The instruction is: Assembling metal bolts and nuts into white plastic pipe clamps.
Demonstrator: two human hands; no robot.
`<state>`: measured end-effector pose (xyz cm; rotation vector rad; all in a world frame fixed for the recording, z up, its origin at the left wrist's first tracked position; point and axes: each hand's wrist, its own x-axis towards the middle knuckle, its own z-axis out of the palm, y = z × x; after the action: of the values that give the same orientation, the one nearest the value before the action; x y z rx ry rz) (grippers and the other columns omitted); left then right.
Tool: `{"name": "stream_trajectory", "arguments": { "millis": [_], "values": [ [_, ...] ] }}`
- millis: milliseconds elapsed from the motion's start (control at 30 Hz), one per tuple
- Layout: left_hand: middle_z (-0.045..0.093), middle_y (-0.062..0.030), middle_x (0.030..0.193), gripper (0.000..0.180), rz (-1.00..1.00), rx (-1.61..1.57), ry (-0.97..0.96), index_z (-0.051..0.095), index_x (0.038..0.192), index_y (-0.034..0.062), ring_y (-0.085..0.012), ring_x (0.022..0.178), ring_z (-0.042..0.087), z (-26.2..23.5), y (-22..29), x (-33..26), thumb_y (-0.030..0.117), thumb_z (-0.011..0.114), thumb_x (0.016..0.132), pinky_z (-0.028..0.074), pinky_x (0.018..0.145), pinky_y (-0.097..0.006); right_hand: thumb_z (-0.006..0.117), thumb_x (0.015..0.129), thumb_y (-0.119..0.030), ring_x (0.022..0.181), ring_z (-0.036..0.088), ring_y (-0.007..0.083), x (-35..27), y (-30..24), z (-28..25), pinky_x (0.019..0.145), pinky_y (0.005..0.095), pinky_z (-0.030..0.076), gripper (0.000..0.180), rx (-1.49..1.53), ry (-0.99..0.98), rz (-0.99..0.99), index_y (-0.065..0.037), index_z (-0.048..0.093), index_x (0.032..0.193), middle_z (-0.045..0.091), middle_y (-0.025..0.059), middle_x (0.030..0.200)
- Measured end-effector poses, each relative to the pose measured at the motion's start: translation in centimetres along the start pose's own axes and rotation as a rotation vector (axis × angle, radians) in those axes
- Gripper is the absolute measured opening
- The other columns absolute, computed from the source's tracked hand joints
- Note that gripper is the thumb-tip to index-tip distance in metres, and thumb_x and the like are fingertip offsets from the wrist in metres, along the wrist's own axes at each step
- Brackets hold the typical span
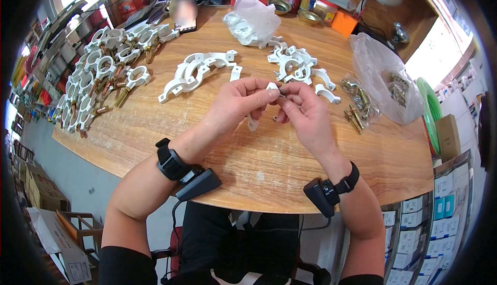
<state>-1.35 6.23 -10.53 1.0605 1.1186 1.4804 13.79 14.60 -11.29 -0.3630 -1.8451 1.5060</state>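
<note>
Past black cloth sleeves (126, 265), pinching a white, blunt-ended plastic piece (272, 85) in the left hand (239, 99), just beside the curled right hand (306, 113), hold too hidden to tell, over a brown wooden table (261, 168).

The left hand (239, 101) and right hand (307, 117) nearly meet, both curled in a pinch; the left forearm (142, 189) and right forearm (358, 210) converge forward.
</note>
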Motion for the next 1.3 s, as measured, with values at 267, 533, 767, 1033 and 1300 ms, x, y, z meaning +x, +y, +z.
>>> {"name": "stream_trajectory", "arguments": {
  "millis": [267, 533, 767, 1033, 1300],
  "values": [
    [0.05, 0.0024, 0.068, 0.027, 0.145, -0.11, 0.149, 0.059, 0.105, 0.0001, -0.0069, 0.057, 0.043, -0.5, 1.2, 0.0, 0.021, 0.057, 0.088, 0.036, 0.053, -0.021, 0.061, 0.081, -0.01, 0.069, 0.06, 0.0183, 2.4, -0.8, -4.8, 0.063, 0.0306, 0.047, 0.015, -0.684, 0.143, -0.15, 0.0, 0.059, 0.092, 0.062, 0.0126, 0.084],
    [0.048, -0.0006, 0.068, 0.038, 0.022, -0.159, -0.001, 0.056, 0.11, -0.0034, -0.0107, 0.061, 0.047, -0.4, 1.3, 0.0, 0.03, 0.048, 0.093, 0.041, 0.062, -0.025, 0.062, 0.077, -0.01, 0.07, 0.059, 0.0201, 0.1, -2.9, -8.4, 0.065, 0.0311, 0.047, 0.016, -0.965, -0.022, 0.248, 0.0, 0.064, 0.09, 0.063, 0.0113, 0.078],
    [0.045, 0.0003, 0.068, 0.039, -0.04, -0.267, -0.049, 0.052, 0.112, -0.0045, -0.0094, 0.06, 0.047, -0.9, 0.9, 0.2, 0.029, 0.048, 0.094, 0.044, 0.056, -0.024, 0.061, 0.077, -0.016, 0.082, 0.062, 0.0281, -2.2, -0.6, -7.2, 0.07, 0.0377, 0.048, 0.017, -1.13, -0.043, 0.269, -0.005, 0.065, 0.088, 0.065, 0.0118, 0.085],
    [0.045, 0.0027, 0.069, 0.039, -0.058, -0.396, -0.083, 0.051, 0.114, -0.0038, -0.0068, 0.058, 0.044, -1.2, 1.2, 0.0, 0.03, 0.049, 0.094, 0.043, 0.055, -0.023, 0.061, 0.078, -0.02, 0.083, 0.063, 0.0285, -4.2, -9.1, -11.4, 0.07, 0.0385, 0.049, 0.023, -1.647, -0.131, 0.369, -0.006, 0.062, 0.097, 0.065, 0.0121, 0.087],
    [0.044, 0.0048, 0.064, 0.034, -0.226, -0.435, -0.067, 0.056, 0.107, 0.0019, -0.0054, 0.056, 0.043, -1.2, 0.5, 0.2, 0.032, 0.048, 0.093, 0.041, 0.054, -0.022, 0.071, 0.072, -0.017, 0.071, 0.063, 0.0208, -4.1, -22.4, -7.9, 0.064, 0.0309, 0.05, 0.025, -1.289, -0.556, 0.499, -0.005, 0.064, 0.094, 0.064, 0.0098, 0.079]
  ]
}}
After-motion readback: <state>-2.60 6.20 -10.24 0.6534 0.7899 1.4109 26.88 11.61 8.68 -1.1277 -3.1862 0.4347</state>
